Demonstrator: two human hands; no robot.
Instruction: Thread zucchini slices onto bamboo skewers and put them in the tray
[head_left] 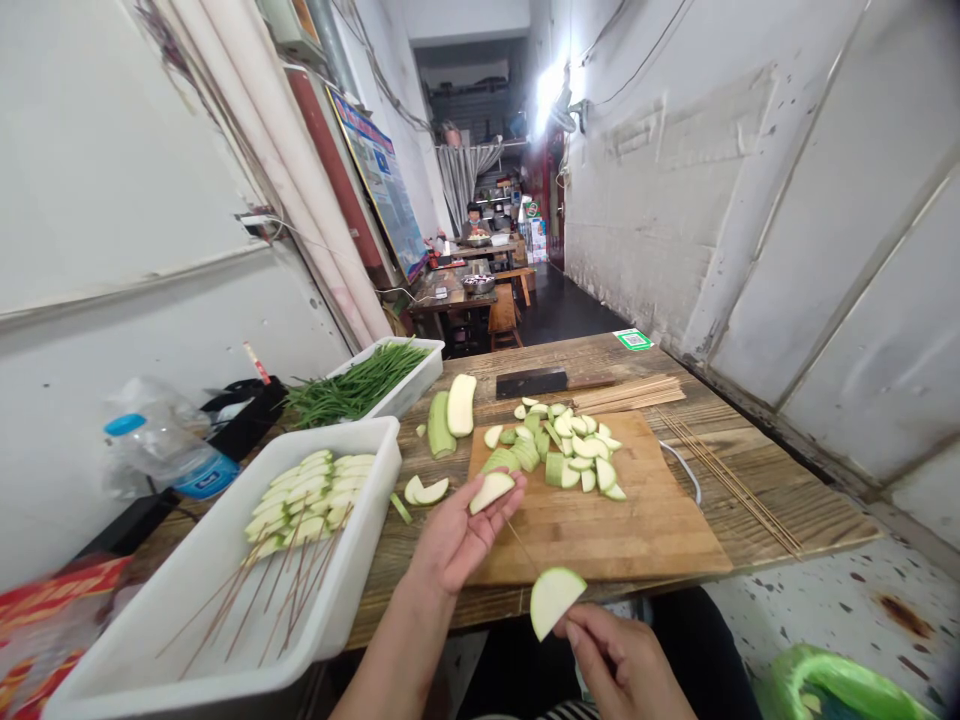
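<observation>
My left hand (469, 530), palm up at the near left of the cutting board (637, 545), holds a pale green-edged zucchini slice (492, 492) between thumb and fingers. Lower down, my right hand (619, 655) pinches a thin wooden skewer (520, 543) with a half-round zucchini slice (556, 600) threaded on it. The skewer's bare tip points up toward my left hand. Cut zucchini pieces (581, 450) lie heaped on the board. Left of the board are two peeled-looking zucchini halves (461, 405) and a few loose slices (431, 491).
A white tub (356, 560) at left holds skewered slices (300, 495). Behind it, another tub (429, 372) holds green stalks (367, 380). A cleaver (532, 383) and bundled skewers (634, 393) lie past the board. A plastic bottle (176, 455) stands left; a green bag (832, 675) lower right. A person (474, 222) sits far back.
</observation>
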